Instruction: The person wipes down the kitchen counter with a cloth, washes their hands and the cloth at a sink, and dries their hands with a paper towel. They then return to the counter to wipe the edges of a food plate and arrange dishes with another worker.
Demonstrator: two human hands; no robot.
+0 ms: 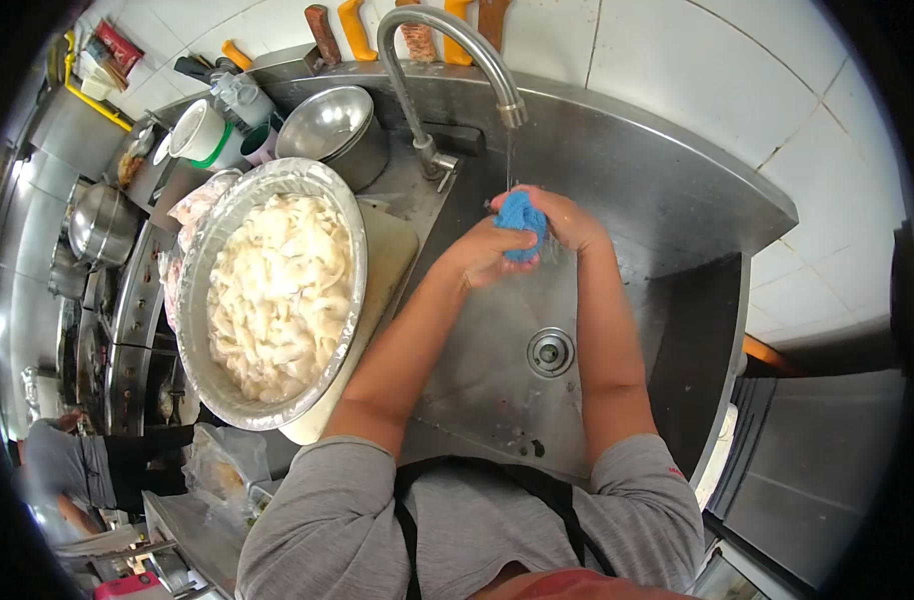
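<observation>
Both left hand (480, 252) and right hand (567, 217) close around a blue cloth (519, 222) between them; the faucet spout (513, 112) above the hands apparently directs the water stream (510, 155) toward it, and the sink (477, 360) below the hands presumably catches runoff.

Read no text, brand, number or sign with certainty. Noted small red mark (675, 472) on right-hand short grey fabric sleeve (632, 490), near lower edge; too small to decipher. Checked shiny red packet (120, 45) by white tiled wall (687, 90): too blurred to tell any lettering.
</observation>
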